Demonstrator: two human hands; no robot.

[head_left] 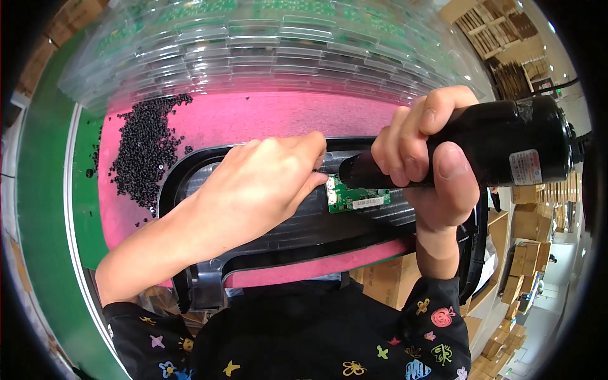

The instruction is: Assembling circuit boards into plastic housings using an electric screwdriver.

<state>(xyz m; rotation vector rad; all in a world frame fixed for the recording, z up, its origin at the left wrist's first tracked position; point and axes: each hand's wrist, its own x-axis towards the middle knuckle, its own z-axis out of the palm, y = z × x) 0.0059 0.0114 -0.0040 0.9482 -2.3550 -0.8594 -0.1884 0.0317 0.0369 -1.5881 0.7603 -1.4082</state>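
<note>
1. Corralling the loose screws on the pink mat would stop strays sliding under the shell.
2. The left hand is curled, thumb by the left end of the board; whether it pinches a screw is hard to tell. It should steady the board, clear of the driver.
3. The board lies inside the black shell and wants seating flat.
4. The right hand grips the driver; best held square, pressing lightly.
</note>
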